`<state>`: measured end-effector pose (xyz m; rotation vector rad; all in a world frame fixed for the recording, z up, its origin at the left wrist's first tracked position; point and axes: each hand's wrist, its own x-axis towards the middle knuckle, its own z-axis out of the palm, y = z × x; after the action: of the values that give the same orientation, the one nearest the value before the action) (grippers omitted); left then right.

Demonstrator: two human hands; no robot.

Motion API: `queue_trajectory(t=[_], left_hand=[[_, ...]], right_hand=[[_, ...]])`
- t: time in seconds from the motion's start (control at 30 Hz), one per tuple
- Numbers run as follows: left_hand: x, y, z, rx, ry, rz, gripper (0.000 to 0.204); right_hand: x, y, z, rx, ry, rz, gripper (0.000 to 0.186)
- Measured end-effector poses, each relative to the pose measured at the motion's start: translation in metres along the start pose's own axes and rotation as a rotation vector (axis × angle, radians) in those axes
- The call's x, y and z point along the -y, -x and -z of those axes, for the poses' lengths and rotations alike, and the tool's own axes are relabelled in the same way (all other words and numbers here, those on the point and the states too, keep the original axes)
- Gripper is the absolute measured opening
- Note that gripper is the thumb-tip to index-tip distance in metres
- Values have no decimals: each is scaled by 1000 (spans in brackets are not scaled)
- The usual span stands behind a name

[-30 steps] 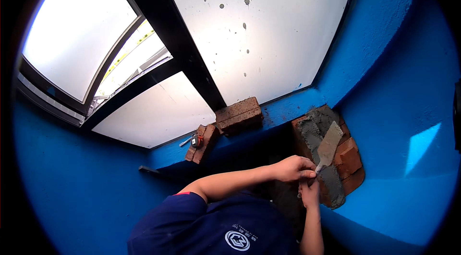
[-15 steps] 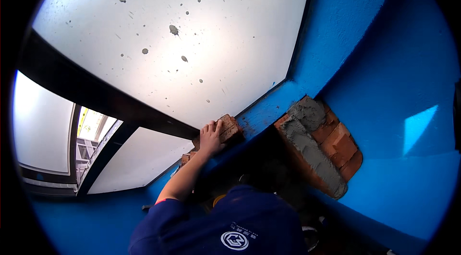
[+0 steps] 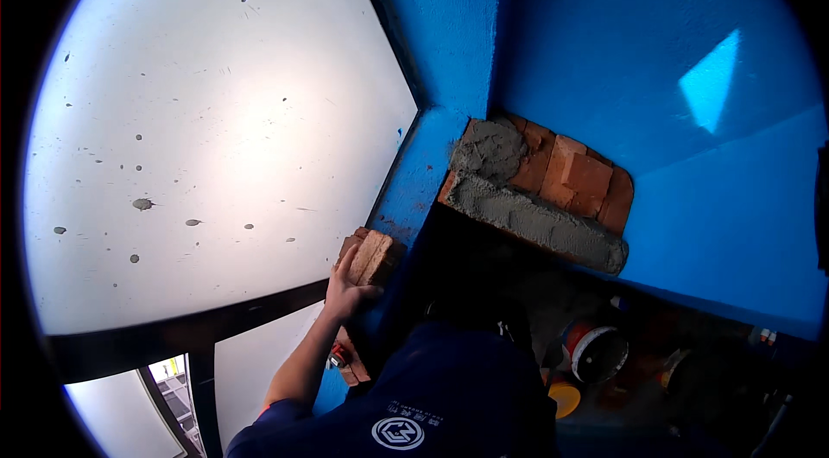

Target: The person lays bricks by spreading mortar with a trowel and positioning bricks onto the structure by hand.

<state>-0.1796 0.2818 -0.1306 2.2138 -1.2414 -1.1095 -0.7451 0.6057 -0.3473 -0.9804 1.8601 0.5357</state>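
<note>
My left hand [image 3: 350,290] is wrapped round the end of a brick [image 3: 376,258] on the blue ledge [image 3: 410,169] beside the frosted window, with another brick partly behind its fingers. Below it, more bricks [image 3: 352,372] lie on the ledge with a small red-and-black tool [image 3: 337,354] on them, partly hidden by my arm. To the upper right, a block of red bricks [image 3: 583,182] carries wet grey mortar [image 3: 531,212] along its front and at its left end. My right hand is out of view.
The mortar-spattered frosted window [image 3: 216,113] and its dark frame [image 3: 129,324] fill the left. Blue walls [image 3: 656,26] surround the brickwork. Below is a dark recess holding a red-and-white bucket [image 3: 596,353], a yellow round lid or container [image 3: 563,397] and other items partly in shadow.
A second ago both my hands held a trowel over the mortar. My left hand moved to the ledge bricks and now grips one; my right hand left view with the trowel. The view has swung round.
</note>
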Motion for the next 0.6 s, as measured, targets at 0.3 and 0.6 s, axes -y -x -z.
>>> queue_trajectory(t=[0.3,0.6], left_hand=[[-124,17,-6,879,1687,13,101],[-200,59,-113,1246,1901,-135,89]], right_hand=[[91,-37,90,-83,-242,8,35],[41,-26,80,-119,-479,-35,36]])
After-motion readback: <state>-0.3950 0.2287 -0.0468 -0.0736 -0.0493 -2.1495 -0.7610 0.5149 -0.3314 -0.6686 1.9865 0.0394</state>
